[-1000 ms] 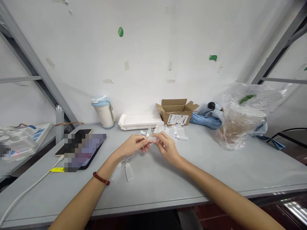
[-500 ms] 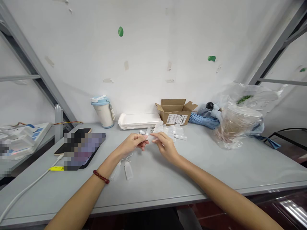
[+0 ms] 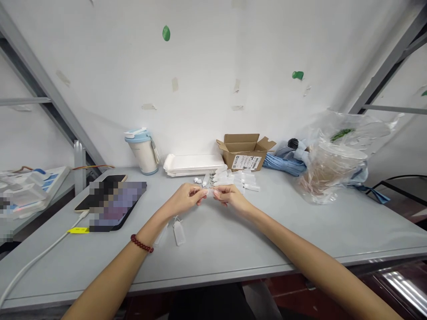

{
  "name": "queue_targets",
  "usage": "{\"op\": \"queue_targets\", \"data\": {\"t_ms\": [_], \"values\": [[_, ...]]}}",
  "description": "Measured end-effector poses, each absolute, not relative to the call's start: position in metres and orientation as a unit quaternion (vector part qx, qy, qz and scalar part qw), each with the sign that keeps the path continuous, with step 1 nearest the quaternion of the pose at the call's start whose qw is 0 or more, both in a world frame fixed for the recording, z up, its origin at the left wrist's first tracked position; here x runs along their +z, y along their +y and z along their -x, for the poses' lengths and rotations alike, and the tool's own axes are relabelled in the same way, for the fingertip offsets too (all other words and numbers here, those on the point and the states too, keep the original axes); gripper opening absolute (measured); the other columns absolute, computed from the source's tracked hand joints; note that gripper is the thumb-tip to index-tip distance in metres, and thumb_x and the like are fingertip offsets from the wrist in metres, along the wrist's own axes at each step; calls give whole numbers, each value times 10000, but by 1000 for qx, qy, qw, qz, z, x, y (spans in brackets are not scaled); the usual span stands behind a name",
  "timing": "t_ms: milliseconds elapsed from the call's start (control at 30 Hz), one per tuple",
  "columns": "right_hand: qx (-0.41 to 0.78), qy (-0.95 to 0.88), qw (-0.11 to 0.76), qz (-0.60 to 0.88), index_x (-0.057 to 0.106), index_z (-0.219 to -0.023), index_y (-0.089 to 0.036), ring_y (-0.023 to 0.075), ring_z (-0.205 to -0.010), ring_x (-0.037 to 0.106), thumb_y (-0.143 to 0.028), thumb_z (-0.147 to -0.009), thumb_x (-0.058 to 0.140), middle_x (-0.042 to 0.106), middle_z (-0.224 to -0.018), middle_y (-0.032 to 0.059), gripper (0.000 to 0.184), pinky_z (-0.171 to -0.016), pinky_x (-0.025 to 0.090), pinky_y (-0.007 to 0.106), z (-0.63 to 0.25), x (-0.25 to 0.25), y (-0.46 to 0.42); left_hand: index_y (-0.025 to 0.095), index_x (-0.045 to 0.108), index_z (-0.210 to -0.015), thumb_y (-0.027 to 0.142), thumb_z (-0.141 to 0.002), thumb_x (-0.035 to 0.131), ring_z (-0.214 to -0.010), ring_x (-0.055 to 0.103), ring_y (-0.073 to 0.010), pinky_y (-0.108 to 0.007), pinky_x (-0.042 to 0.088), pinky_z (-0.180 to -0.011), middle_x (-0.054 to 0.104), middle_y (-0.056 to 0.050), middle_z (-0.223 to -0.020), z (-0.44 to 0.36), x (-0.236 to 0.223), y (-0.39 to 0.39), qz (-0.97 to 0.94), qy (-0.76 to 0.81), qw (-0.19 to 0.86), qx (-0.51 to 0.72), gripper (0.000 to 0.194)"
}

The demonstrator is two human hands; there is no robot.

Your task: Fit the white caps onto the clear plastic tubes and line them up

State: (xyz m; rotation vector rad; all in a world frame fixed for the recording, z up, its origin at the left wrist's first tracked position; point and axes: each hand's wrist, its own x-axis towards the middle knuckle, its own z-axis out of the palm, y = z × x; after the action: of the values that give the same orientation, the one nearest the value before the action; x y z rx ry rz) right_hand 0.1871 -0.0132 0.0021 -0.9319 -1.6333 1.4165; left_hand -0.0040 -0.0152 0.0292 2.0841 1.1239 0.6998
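Note:
Pinched between my two hands is a small translucent plastic tag (image 3: 210, 192), mostly covered by the fingertips. My left hand (image 3: 187, 198) is closed on its left end, and my right hand (image 3: 232, 198) grips the right end with thumb and fingers. Just beyond the fingers lies a pile of similar translucent tags (image 3: 235, 178). Small white round pieces (image 3: 197, 180) sit at the pile's left side. Nearer to me, below my left hand, one tag with a looped tie (image 3: 179, 233) lies flat, and another tag (image 3: 162, 235) rests partly behind my left forearm.
An opened cardboard box (image 3: 245, 153) and stacked white trays (image 3: 194, 164) stand along the wall. A lidded cup (image 3: 142, 151) is at back left. Two phones (image 3: 122, 206) with a white cable (image 3: 43, 258) lie left. A plastic bag (image 3: 328, 169) and blue umbrella (image 3: 285, 163) are right.
My right hand's fingers have closed in on the tag's right end, level with the left hand. The whole view has shifted slightly; the tags on the table lie as before.

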Motion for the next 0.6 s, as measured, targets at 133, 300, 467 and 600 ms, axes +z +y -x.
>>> {"op": "queue_targets", "data": {"t_ms": [133, 300, 467, 600], "values": [[554, -637, 387, 371, 675, -859, -110, 81, -526, 254, -420, -743, 582, 327, -565, -50, 344, -481, 239, 230, -185, -1, -13, 156, 528, -553, 427, -847, 435, -524, 432, -113, -235, 334, -526, 530, 6, -559, 4, 32, -17, -795, 431, 332, 267, 410], [292, -753, 416, 419, 667, -1006, -126, 125, -594, 416, -333, -834, 510, 498, -650, 2, 311, -606, 357, 271, -187, -5, -12, 153, 563, -624, 501, -825, 458, -583, 495, -140, -247, 370, -568, 554, -2, -593, 11, 25, -5, -782, 446, 347, 262, 415], [89, -775, 436, 449, 600, -1144, -158, 198, -734, 529, -282, -908, 404, 577, -806, 75, 331, -690, 414, 314, -200, -8, 1, 143, 619, -766, 474, -830, 426, -743, 570, -205, -319, 435, -700, 628, -55, -748, 27, 6, 19, -770, 504, 274, 278, 389], [57, -756, 431, 490, 576, -1178, -172, 232, -841, 537, -252, -912, 375, 583, -871, 92, 343, -752, 432, 353, -209, -17, 15, 138, 639, -942, 308, -790, 463, -1055, 511, -288, -411, 402, -908, 622, -127, -1056, 37, -10, 32, -790, 526, 120, 291, 288]]}}
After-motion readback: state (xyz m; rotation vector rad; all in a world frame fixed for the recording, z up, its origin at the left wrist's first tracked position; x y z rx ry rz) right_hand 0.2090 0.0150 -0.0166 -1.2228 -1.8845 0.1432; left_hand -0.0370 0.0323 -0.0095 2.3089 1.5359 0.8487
